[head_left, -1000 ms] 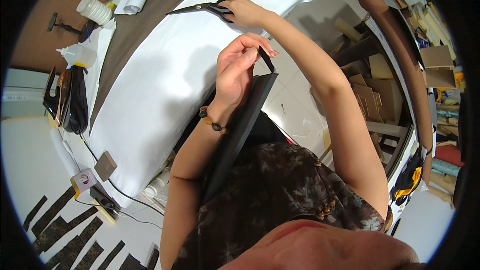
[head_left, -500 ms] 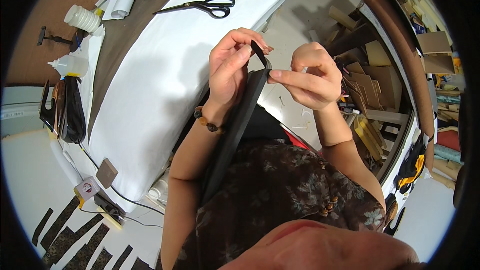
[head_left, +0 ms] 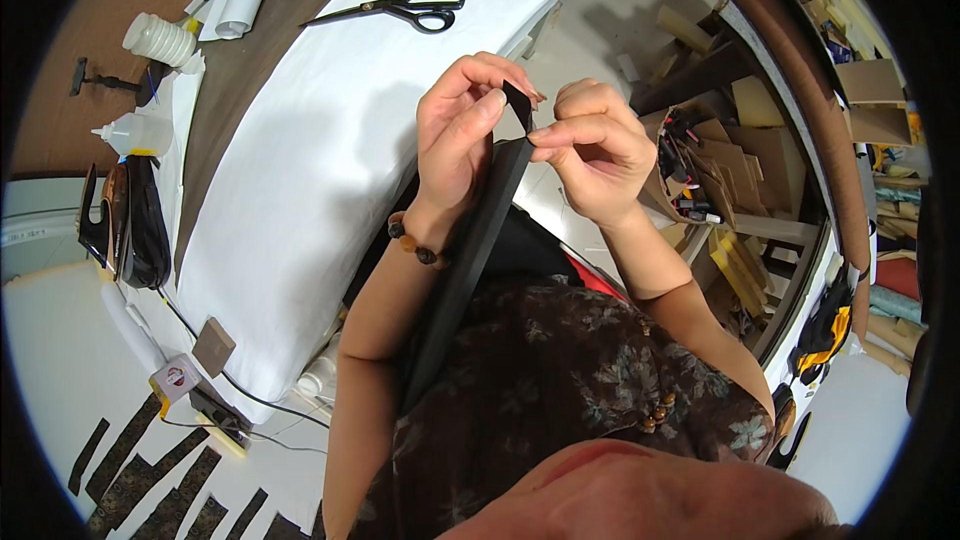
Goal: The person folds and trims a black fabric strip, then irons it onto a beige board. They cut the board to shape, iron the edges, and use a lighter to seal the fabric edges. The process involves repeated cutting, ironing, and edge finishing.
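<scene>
A thin, long black panel (head_left: 478,240) is held on edge in front of my body, its far end raised between my two hands. A narrow black flap of material (head_left: 518,105) stands up from that far corner. My left hand (head_left: 455,135) is curled round the panel's far end, thumb and fingers closed on the flap. On the right side of the same corner, my right hand (head_left: 605,145) pinches the base of the flap between thumb and forefinger. The panel's near end runs down along my left forearm, against my dark patterned clothing.
White paper (head_left: 300,140) covers the table to the left, with black scissors (head_left: 410,10) lying on it. A squeeze bottle (head_left: 140,132) and a ribbed white container (head_left: 160,38) stand at its far left. Shelves with cardboard pieces (head_left: 755,165) are on the right.
My right hand has shifted slightly left and turned, its fingers now closer in on the corner. The flap looks broader to view. My left hand stays nearly still.
</scene>
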Action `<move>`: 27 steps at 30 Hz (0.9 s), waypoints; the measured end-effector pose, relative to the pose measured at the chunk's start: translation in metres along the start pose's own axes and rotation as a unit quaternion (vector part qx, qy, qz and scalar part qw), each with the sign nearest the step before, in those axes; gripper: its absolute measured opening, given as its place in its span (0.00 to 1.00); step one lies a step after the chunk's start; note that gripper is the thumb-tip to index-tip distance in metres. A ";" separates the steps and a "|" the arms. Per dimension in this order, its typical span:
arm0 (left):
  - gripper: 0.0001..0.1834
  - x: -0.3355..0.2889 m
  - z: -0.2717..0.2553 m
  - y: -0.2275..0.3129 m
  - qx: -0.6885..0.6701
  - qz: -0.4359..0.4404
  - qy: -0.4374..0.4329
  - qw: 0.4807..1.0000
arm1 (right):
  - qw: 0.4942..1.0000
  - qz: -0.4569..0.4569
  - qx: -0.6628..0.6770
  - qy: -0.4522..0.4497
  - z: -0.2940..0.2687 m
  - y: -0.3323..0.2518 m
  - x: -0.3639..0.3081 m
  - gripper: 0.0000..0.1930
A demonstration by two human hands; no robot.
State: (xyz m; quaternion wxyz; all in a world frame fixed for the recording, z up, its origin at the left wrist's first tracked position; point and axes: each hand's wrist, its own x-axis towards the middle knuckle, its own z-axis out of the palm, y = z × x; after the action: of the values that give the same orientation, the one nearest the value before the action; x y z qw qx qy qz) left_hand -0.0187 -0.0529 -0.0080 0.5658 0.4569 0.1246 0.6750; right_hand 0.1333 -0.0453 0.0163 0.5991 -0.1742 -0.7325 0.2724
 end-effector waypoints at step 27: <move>0.09 -0.002 0.010 0.003 -0.018 -0.007 0.058 0.998 | 0.995 -0.058 -0.016 -0.085 -0.022 -0.004 0.019 0.12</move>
State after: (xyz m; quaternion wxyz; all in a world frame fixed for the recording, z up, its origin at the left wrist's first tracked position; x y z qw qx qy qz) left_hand -0.0131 -0.0593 -0.0020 0.5700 0.4062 0.1480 0.6987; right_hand 0.1504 -0.0333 0.0369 0.5464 -0.1171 -0.7941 0.2391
